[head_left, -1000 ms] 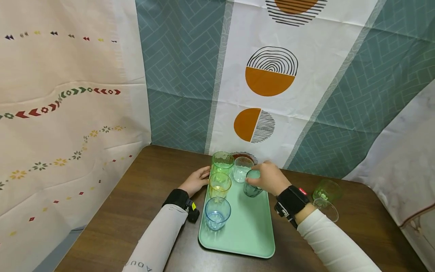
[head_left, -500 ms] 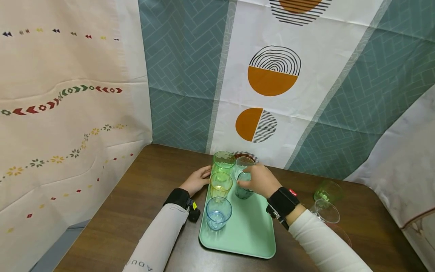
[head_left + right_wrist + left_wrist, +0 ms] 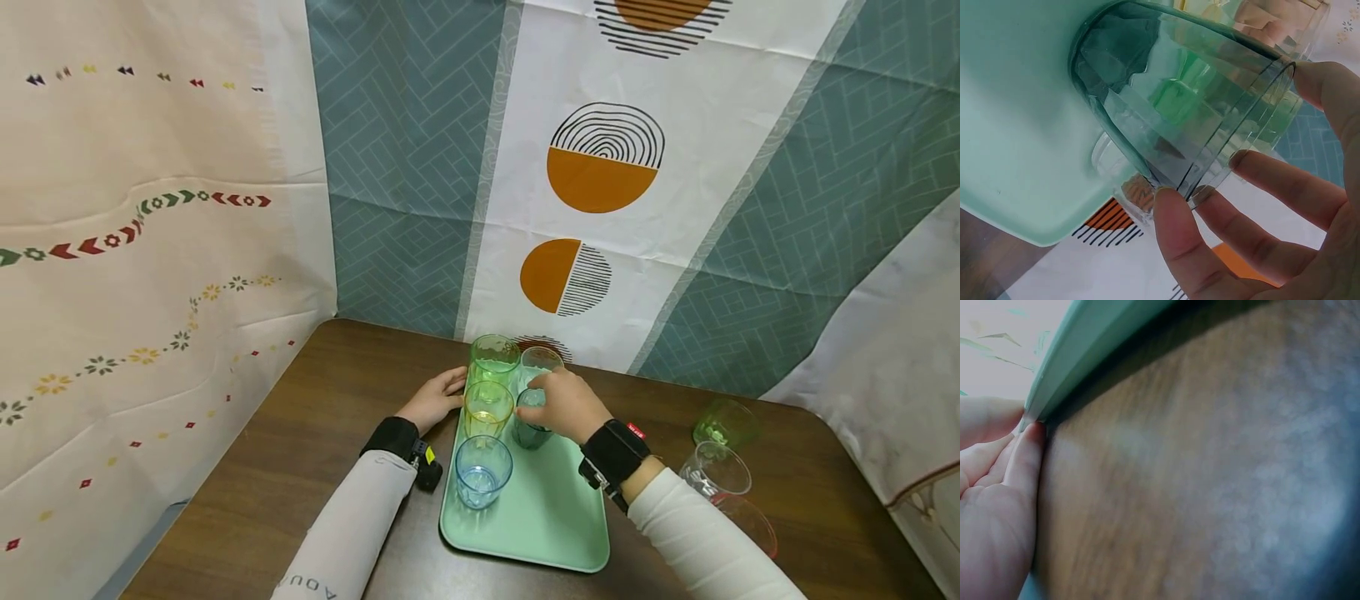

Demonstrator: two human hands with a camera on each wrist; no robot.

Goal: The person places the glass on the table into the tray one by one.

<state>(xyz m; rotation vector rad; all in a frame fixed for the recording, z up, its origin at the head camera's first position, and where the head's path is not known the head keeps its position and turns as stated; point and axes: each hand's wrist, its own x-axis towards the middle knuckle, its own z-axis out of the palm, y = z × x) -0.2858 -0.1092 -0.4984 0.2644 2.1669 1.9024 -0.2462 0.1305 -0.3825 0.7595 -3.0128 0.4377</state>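
My right hand point(image 3: 566, 404) holds a dark teal glass point(image 3: 531, 433) by the rim, fingertips and thumb spread around it. In the right wrist view this teal glass point(image 3: 1166, 87) is close over the light green tray point(image 3: 1016, 131). On the tray point(image 3: 555, 525), a yellow glass point(image 3: 486, 421) stands just left of it and a clear glass point(image 3: 536, 362) behind it. A green glass point(image 3: 493, 362) is at the back left corner, a blue glass point(image 3: 480, 483) nearer the front. My left hand point(image 3: 435, 400) touches the tray's left edge, its fingertips at the rim in the left wrist view.
To the right on the brown wooden table point(image 3: 352, 367) stand a green glass point(image 3: 723, 425), a clear glass point(image 3: 712, 471) and a reddish clear glass point(image 3: 753, 525), partly behind the right sleeve point(image 3: 705, 533). A patterned cloth point(image 3: 405, 167) hangs along the back edge.
My right hand has moved left across the tray with the teal glass, bringing it beside the yellow one. The left hand stays at the tray's edge.
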